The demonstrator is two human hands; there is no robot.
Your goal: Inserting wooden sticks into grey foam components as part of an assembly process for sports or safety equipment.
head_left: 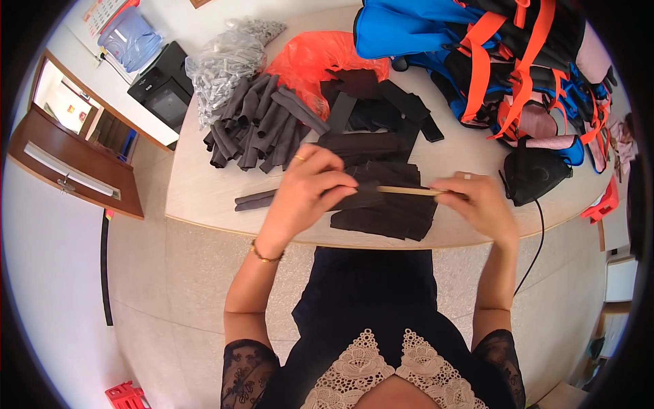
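Note:
My left hand (313, 180) is closed, its thumb and fingers pinching a dark grey fabric piece (368, 195), which looks like a narrow sleeve. A thin, light-coloured stick (409, 191) runs from the fabric's right end to my right hand (478, 202). There my fingers are closed around its other end. How far the stick reaches into the fabric cannot be seen. Below both hands lie stacked flat dark fabric pieces (381, 222) near the table's front edge. A dark rolled fabric tube (253, 201) lies beside my left wrist.
Left of centre is a heap of dark fabric tubes (255, 129) beside a clear bag of grey pieces (225, 68). A red plastic bag (300, 58) and black pieces (371, 112) lie behind. Blue gear with orange straps (477, 75) and a black pouch with a cord (535, 176) occupy the right.

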